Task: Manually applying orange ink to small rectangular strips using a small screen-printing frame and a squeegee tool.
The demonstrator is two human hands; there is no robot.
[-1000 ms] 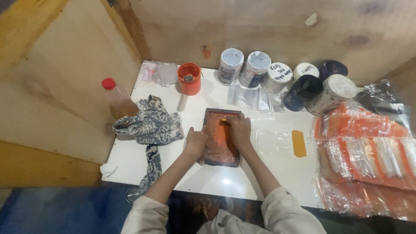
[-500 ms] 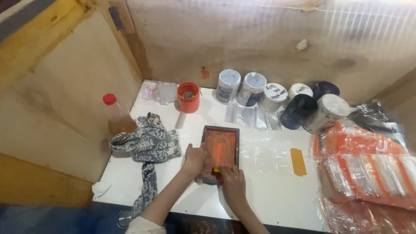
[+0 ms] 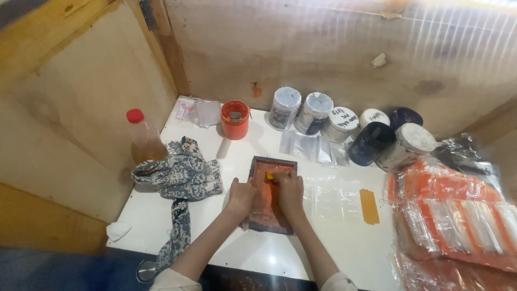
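My right hand (image 3: 291, 189) is closed on a small yellow-handled tool (image 3: 271, 175), pressing it flat against the orange-stained mesh of the dark wooden-framed rectangular screen (image 3: 271, 195). My left hand (image 3: 240, 195) lies spread over the frame's left rail, fingers curled at the edge, pinning it to the white tabletop (image 3: 334, 237) rather than clasping anything. The screen sits flat near the middle of the table, just right of a crumpled blue-and-white patterned cloth (image 3: 179, 177).

I judge the frame to be light and stiff, the mesh taut but easy to dent or tear, and the ink makes it slick; so I would take hold at the wooden rails, never the mesh.

Behind it stand an orange plastic cup (image 3: 235, 119) and a row of white-lidded and dark jars (image 3: 344, 125); a clear bottle with a red cap (image 3: 142, 136) stands at the left, and orange packets in clear sleeves (image 3: 463, 215) are stacked at the right.

Compared with half a second ago, my right hand has moved from the frame's near end up to its far end.
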